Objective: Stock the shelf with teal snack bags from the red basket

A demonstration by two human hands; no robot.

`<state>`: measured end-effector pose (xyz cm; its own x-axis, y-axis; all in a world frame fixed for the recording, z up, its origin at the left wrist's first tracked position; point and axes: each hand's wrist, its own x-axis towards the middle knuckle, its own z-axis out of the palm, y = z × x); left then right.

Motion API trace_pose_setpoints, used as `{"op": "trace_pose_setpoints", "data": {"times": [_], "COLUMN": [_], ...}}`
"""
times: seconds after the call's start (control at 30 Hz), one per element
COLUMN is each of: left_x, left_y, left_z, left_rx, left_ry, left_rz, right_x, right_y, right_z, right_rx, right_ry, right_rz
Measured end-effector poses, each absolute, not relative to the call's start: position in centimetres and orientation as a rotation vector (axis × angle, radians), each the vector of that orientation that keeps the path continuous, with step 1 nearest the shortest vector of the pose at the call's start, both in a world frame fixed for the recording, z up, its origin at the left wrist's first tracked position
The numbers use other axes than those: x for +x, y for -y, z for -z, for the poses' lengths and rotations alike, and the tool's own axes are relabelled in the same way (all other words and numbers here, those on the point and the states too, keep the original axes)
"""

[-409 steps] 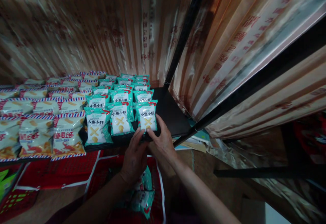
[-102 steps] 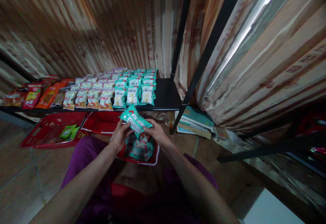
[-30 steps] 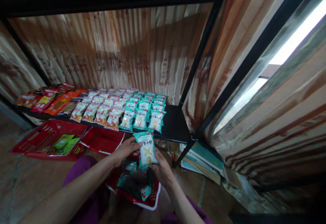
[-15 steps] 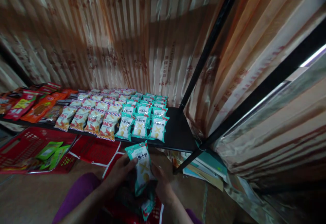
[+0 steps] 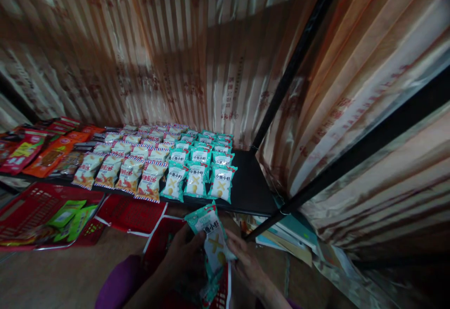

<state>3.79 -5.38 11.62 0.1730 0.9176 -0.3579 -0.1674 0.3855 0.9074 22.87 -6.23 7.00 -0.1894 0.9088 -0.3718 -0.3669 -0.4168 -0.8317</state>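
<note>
A teal-and-white snack packet [image 5: 213, 238] is held in front of the shelf, tilted, printed front facing up. My left hand [image 5: 184, 248] is closed on its left side, the thumb lying over the front. Along the right side, my right hand [image 5: 244, 257] grips it too, fingers partly hidden. More teal packaging shows dimly below it, over a red basket [image 5: 223, 290]. Just beyond, matching teal packets [image 5: 221, 183] stand in rows on the black shelf [image 5: 251, 182].
White packets with striped edges [image 5: 151, 180] and orange bags [image 5: 56, 154] fill the shelf leftward. On the floor at left sits a red basket [image 5: 21, 206] holding green packets [image 5: 70, 217]. A black post [image 5: 298, 60] rises at the right; papers [image 5: 281, 238] lie below the shelf.
Both hands and the packet have shifted right and slightly down in view, and the packet has tilted. The camera view has also shifted a little.
</note>
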Motion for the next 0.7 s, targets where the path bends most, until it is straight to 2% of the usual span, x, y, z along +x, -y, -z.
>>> {"op": "trace_pose_setpoints", "data": {"times": [0.13, 0.3, 0.7], "left_x": [3.4, 2.0, -3.5], "left_y": [6.9, 7.8, 6.9], "left_z": [-11.3, -10.8, -9.1], "left_rx": [0.879, 0.881, 0.854], "left_ry": [-1.081, -1.069, -1.224], "left_rz": [-0.925, -0.920, -1.039], "right_x": [22.5, 21.1, 15.4], "right_y": [8.2, 10.0, 6.8], "right_z": [-7.5, -5.7, -4.4], "right_rx": [-1.205, -1.261, -1.146], "right_ry": [0.690, 0.623, 0.777], "right_rz": [-1.717, -1.717, -1.843]}}
